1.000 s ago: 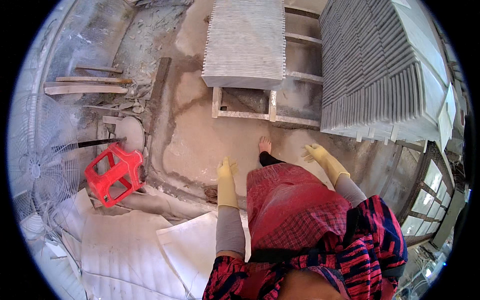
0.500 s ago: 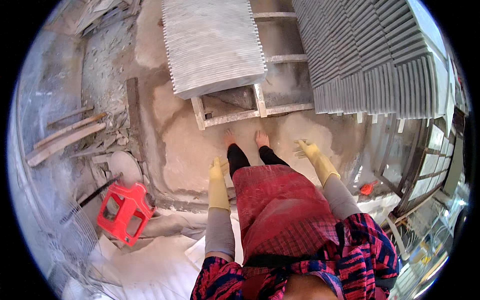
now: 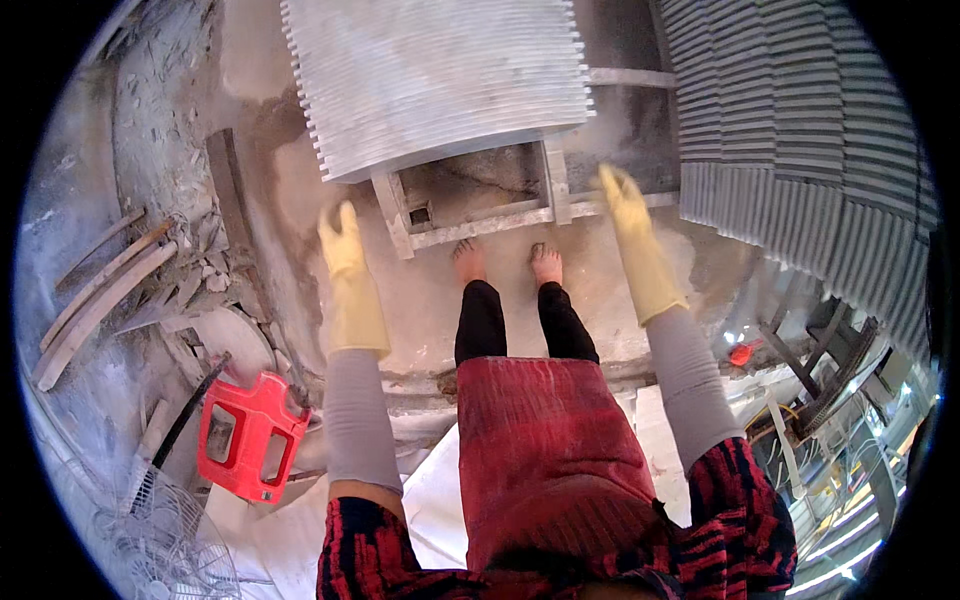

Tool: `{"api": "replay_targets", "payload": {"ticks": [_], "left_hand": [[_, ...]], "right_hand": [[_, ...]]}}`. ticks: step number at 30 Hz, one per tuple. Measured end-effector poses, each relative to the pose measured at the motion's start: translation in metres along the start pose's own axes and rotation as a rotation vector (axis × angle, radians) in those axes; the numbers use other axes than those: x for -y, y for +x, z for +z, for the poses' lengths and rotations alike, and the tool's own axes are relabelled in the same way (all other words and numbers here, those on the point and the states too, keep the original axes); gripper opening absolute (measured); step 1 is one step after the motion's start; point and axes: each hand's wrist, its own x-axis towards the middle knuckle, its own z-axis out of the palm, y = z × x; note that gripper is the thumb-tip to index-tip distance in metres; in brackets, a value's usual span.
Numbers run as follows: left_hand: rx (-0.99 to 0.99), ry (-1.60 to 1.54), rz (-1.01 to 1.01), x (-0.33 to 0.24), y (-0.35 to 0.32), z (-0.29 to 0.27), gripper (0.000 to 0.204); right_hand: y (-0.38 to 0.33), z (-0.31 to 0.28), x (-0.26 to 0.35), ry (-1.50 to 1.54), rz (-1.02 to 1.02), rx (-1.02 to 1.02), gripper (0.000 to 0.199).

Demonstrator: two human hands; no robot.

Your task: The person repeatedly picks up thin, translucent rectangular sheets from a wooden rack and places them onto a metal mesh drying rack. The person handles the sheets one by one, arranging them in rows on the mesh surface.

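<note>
A stack of pale stone strips (image 3: 440,75) with a jagged, notched outline rests on a low light-coloured frame (image 3: 485,228) in front of me. My left hand (image 3: 342,240), in a yellow rubber glove, hovers near the stack's near left corner, its fingers apart and nothing in them. My right hand (image 3: 625,200), in a matching glove, is stretched out over the frame's right-hand part, beyond the stack's near right corner. Its fingertips are slightly blurred, but they look extended and hold nothing. Neither hand touches the stack.
Tall rows of grey strips (image 3: 790,130) stand to the right. At lower left are a red plastic stool (image 3: 252,435), a wire fan guard (image 3: 165,535) and long wooden pieces (image 3: 105,310). Broken stone scraps (image 3: 205,265) lie on the left floor. A small red object (image 3: 740,354) sits at right.
Both arms have reached forward and spread wider, the left hand moving left and the right hand moving up toward the frame. My view has shifted, so the stack appears larger.
</note>
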Motion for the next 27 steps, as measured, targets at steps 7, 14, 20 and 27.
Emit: {"api": "replay_targets", "payload": {"ticks": [7, 14, 20, 27], "left_hand": [[0.068, -0.147, 0.023, -0.016, 0.085, 0.022, 0.077], [0.139, -0.041, -0.054, 0.026, 0.129, 0.028, 0.069], [0.094, -0.4, -0.14, -0.006, 0.107, 0.036, 0.054], [0.072, -0.41, -0.129, 0.006, 0.111, 0.034, 0.05]], "right_hand": [[0.087, 0.048, 0.084, -0.176, -0.025, -0.125, 0.093], [0.102, 0.067, 0.079, -0.368, 0.04, -0.108, 0.091], [0.093, 0.066, 0.087, -0.413, 0.034, -0.108, 0.087], [0.093, 0.068, 0.085, -0.415, 0.021, -0.126, 0.092]]}}
